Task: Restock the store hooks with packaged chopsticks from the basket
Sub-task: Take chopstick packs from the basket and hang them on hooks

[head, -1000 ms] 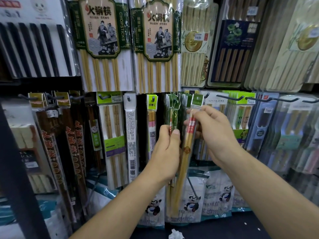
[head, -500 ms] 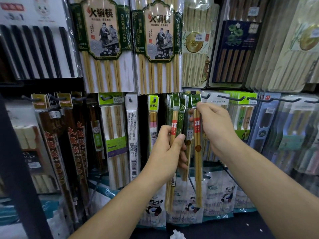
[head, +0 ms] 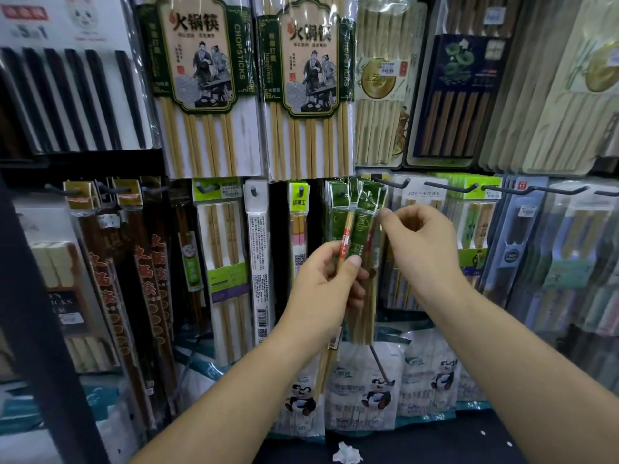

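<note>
The left hand (head: 321,289) pinches a slim clear pack of bamboo chopsticks with a red band (head: 346,239) between thumb and fingers. The pack is upright, its top among the hanging green-headed packs (head: 368,199). The right hand (head: 418,242) is curled just beside them; whether it pinches one I cannot tell.

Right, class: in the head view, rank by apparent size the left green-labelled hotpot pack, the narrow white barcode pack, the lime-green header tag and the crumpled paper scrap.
1. Left green-labelled hotpot pack.
2. Narrow white barcode pack.
3. Lime-green header tag and crumpled paper scrap look alike; the scrap lies nearer the camera, so no ranking.
</note>
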